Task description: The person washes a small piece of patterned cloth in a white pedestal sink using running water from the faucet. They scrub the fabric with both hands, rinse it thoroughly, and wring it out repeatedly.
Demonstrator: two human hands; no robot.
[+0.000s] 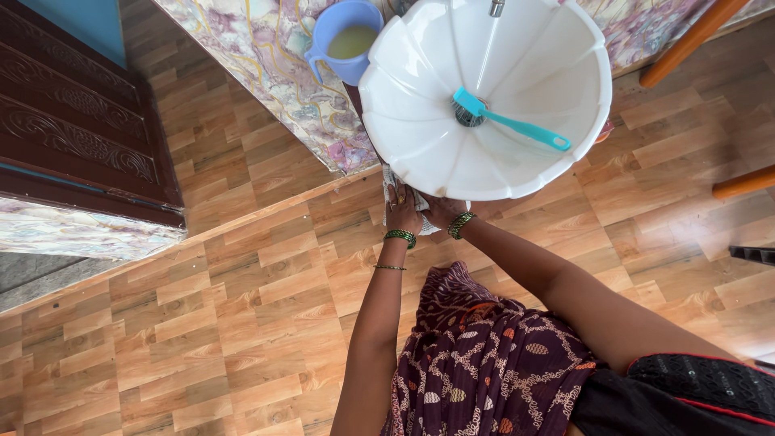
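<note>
Both my hands reach under the front rim of a white scalloped basin [420, 137]. My left hand [403, 211] and my right hand [443, 211] together grip a white cloth [391, 194] pressed against the basin's underside. The fingers are partly hidden by the rim. Green bangles sit on both wrists. Inside the basin a teal brush [508, 121] lies across the drain, and a thin stream of water falls from the tap [496, 8] above.
A blue mug [343, 40] with yellowish liquid stands on the marbled counter [266, 56] left of the basin. A dark carved wooden panel [81, 121] is at the left. Orange legs [686, 44] stand at the right on the wood-pattern floor.
</note>
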